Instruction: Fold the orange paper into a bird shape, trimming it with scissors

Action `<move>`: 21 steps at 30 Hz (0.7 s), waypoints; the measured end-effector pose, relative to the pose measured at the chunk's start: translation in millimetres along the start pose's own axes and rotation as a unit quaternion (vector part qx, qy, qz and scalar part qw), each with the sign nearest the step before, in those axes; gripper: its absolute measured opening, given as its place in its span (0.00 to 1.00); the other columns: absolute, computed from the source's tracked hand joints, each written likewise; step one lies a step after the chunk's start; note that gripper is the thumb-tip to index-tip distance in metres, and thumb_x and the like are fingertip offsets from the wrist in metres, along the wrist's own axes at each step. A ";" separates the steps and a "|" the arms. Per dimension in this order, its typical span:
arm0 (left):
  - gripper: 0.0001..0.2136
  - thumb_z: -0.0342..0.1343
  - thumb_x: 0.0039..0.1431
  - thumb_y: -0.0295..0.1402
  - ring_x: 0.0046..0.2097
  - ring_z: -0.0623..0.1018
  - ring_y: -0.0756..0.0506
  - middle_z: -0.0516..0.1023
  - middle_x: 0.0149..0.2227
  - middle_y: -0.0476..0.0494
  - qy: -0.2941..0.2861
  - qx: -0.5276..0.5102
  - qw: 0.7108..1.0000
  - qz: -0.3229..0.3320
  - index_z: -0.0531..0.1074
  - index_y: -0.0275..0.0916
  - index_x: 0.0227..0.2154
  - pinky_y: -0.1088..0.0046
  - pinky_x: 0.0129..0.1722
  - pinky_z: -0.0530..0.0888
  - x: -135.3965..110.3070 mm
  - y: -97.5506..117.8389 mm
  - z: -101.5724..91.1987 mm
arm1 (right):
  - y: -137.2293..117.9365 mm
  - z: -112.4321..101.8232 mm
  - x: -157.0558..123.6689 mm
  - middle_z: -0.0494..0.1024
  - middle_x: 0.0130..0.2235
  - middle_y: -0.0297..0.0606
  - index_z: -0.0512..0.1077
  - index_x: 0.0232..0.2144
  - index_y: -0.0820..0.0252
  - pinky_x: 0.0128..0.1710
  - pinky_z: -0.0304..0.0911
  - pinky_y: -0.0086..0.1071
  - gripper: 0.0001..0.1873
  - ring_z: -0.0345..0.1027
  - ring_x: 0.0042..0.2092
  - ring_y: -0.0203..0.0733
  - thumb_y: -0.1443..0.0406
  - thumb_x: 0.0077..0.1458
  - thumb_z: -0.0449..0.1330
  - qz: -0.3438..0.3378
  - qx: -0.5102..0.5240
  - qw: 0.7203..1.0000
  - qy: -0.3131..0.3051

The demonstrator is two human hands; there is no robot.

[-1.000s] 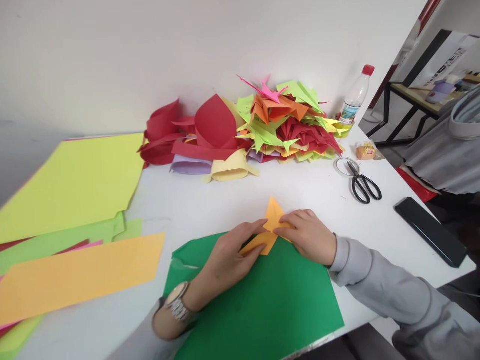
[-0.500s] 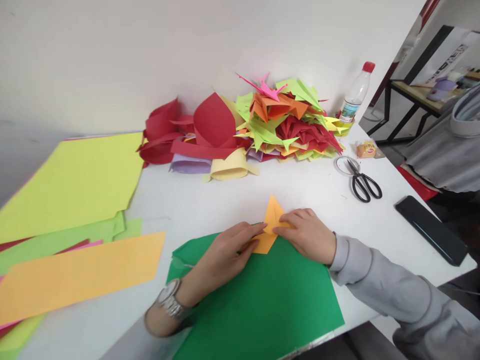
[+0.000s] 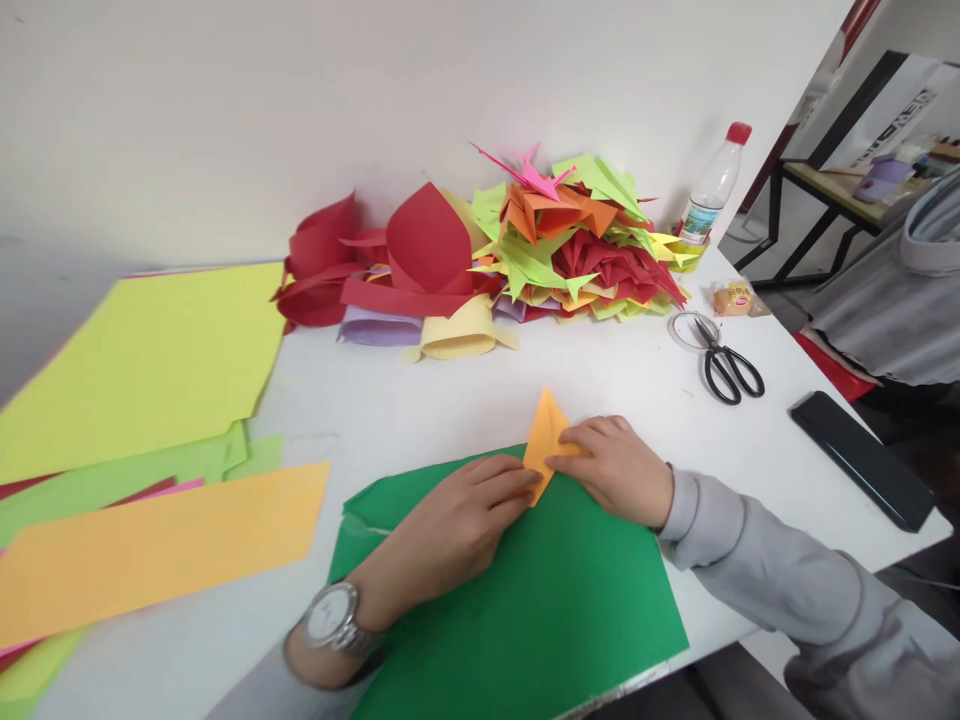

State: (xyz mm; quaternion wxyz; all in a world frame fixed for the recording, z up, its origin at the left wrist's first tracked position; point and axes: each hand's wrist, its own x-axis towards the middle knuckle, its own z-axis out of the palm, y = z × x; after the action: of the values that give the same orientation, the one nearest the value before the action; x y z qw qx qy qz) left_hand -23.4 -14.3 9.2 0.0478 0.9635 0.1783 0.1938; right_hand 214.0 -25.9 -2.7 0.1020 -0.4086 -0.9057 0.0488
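Note:
A small piece of folded orange paper (image 3: 543,432) lies over the far edge of a green sheet (image 3: 555,600), its pointed tip facing away from me. My left hand (image 3: 465,515), with a watch on the wrist, is closed at the paper's near left edge, fingertips pressed on it. From the other side, my right hand (image 3: 616,468) pinches the paper's right part between thumb and fingers. Its right corner is partly hidden under those fingers.
Colored paper sheets (image 3: 150,370) and an orange strip (image 3: 172,550) lie at left. Folded paper shapes (image 3: 555,240) are heaped by the wall. Scissors (image 3: 724,365), a tape roll (image 3: 679,330), a wrapped snack (image 3: 733,298), a bottle (image 3: 709,190) and a black phone (image 3: 862,460) sit at right.
My left hand has rolled over and moved slightly right, and the orange paper's lower left part is now folded in, leaving a narrower shape. My right hand has stayed in place.

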 end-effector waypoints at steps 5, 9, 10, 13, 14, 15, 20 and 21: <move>0.20 0.44 0.56 0.17 0.52 0.76 0.42 0.79 0.49 0.41 -0.016 -0.052 0.998 -0.024 0.77 0.38 0.42 0.61 0.51 0.77 -4.0 -8.5 -3.9 | 0.1 -1.9 0.0 0.73 0.53 0.45 0.71 0.52 0.54 0.47 0.57 0.44 0.17 0.64 0.51 0.48 0.68 0.62 0.54 -0.021 -0.014 1.000 0.006; 0.19 0.47 0.56 0.20 0.55 0.75 0.42 0.77 0.53 0.41 -0.063 -0.090 0.993 -0.039 0.77 0.40 0.46 0.59 0.55 0.75 -3.8 -13.6 -11.8 | -0.6 -1.3 -1.1 0.72 0.57 0.46 0.71 0.51 0.60 0.57 0.51 0.49 0.15 0.60 0.59 0.48 0.65 0.65 0.51 -0.069 -0.019 0.997 0.028; 0.19 0.48 0.57 0.21 0.56 0.74 0.42 0.77 0.54 0.41 -0.077 -0.093 0.992 -0.042 0.76 0.41 0.46 0.58 0.56 0.73 -3.3 -14.2 -13.7 | -0.9 -1.1 -1.4 0.72 0.57 0.46 0.70 0.52 0.60 0.59 0.50 0.50 0.16 0.60 0.59 0.47 0.64 0.66 0.51 -0.076 -0.018 0.997 0.026; 0.18 0.49 0.59 0.24 0.60 0.71 0.40 0.76 0.55 0.43 -0.110 -0.091 0.989 -0.048 0.75 0.43 0.50 0.53 0.59 0.70 -3.2 -16.4 -17.6 | -2.0 -0.7 -2.0 0.71 0.58 0.45 0.69 0.54 0.55 0.58 0.51 0.51 0.17 0.61 0.59 0.48 0.61 0.66 0.51 -0.085 -0.024 0.996 0.009; 0.18 0.50 0.60 0.25 0.61 0.69 0.39 0.75 0.55 0.44 -0.115 -0.091 0.988 -0.053 0.74 0.44 0.51 0.52 0.59 0.69 -3.8 -17.7 -18.3 | -2.4 -0.7 -2.1 0.71 0.58 0.45 0.69 0.54 0.54 0.58 0.52 0.52 0.17 0.61 0.59 0.49 0.60 0.65 0.52 -0.086 -0.029 0.996 0.004; 0.18 0.49 0.60 0.25 0.61 0.69 0.39 0.76 0.55 0.45 -0.115 -0.093 0.987 -0.058 0.74 0.45 0.51 0.52 0.59 0.69 -4.7 -19.3 -18.7 | -2.8 -0.8 -2.2 0.71 0.58 0.45 0.69 0.54 0.53 0.57 0.53 0.52 0.17 0.61 0.59 0.49 0.60 0.65 0.53 -0.088 -0.034 0.996 0.000; 0.16 0.48 0.63 0.25 0.59 0.72 0.41 0.81 0.48 0.46 -0.074 -0.126 0.986 -0.079 0.77 0.44 0.47 0.59 0.53 0.76 -11.6 -29.9 -18.3 | -4.6 -1.4 -2.4 0.71 0.58 0.46 0.70 0.53 0.53 0.55 0.56 0.54 0.16 0.63 0.58 0.51 0.59 0.65 0.54 -0.095 -0.052 0.994 0.011; 0.15 0.49 0.63 0.26 0.57 0.73 0.41 0.82 0.46 0.46 -0.059 -0.125 0.987 -0.084 0.78 0.44 0.45 0.60 0.51 0.77 -12.7 -31.3 -17.9 | -4.9 -1.7 -2.3 0.71 0.58 0.47 0.70 0.52 0.53 0.54 0.56 0.54 0.16 0.64 0.57 0.51 0.59 0.64 0.54 -0.094 -0.052 0.994 0.015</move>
State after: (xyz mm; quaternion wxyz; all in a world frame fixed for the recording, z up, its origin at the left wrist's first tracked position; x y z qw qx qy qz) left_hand -51.5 10.7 16.2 0.1947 0.9413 0.2295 0.1529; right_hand 212.3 -30.9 -0.6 0.0978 -0.3275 -0.9397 -0.0145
